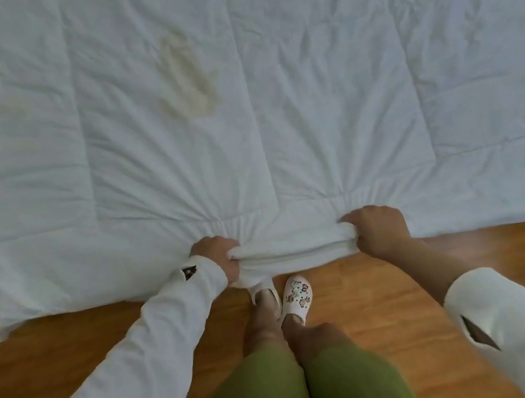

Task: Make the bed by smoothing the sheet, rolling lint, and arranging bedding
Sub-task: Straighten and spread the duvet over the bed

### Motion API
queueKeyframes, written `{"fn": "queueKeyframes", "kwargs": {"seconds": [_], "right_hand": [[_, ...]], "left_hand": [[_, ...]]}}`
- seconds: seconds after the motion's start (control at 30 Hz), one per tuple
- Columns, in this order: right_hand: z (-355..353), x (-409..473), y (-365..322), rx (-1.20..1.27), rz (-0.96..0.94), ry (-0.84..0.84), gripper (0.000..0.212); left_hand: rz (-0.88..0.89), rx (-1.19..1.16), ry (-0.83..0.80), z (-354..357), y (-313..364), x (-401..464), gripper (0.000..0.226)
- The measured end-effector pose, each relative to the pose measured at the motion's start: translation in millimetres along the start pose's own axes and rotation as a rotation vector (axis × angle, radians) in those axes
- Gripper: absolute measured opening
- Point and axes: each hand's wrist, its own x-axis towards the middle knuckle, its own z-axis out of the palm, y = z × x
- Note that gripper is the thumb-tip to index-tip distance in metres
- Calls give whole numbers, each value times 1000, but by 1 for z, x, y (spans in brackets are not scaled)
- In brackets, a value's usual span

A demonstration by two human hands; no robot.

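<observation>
At lower centre, the soft, light quilt [237, 98] is gripped at its bunched near hem by the left hand [220, 258] and right hand [379, 231], both fists closed round folds.

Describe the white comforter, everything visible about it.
The white comforter is a quilted, padded-looking cover stitched into large rectangular panels, creased all over, spread flat and filling the upper view. A yellowish stain marks one panel left of centre. Its near edge reaches the wooden floor. The left hand and right hand each grip a bunched section of that edge, and wrinkles fan outward from both grips.
</observation>
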Motion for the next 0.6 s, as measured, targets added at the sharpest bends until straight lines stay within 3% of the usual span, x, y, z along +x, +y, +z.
{"fn": "queueKeyframes", "kwargs": {"seconds": [0.07,0.13,0.23,0.3,0.4,0.5,0.6], "right_hand": [[5,-3,-2,-20,-5,-57,50],[5,4,-7,-48,-31,-102,42],[12,9,-29,-65,-67,-63,49],[18,5,-53,114,-104,-46,52],[25,0,-104,323,-201,-27,54],[32,10,-171,309,-238,74,68],[41,20,-249,194,-295,169,78]], "left_hand": [[98,-69,-43,23,-9,-8,16],[132,-198,-80,40,-21,-7,40],[268,-224,-18,42,-42,-11,52],[365,-163,79,39,-65,-16,60],[361,36,174,32,-121,-27,76],[392,333,242,21,-195,-37,101],[341,417,238,15,-271,-42,128]]}}
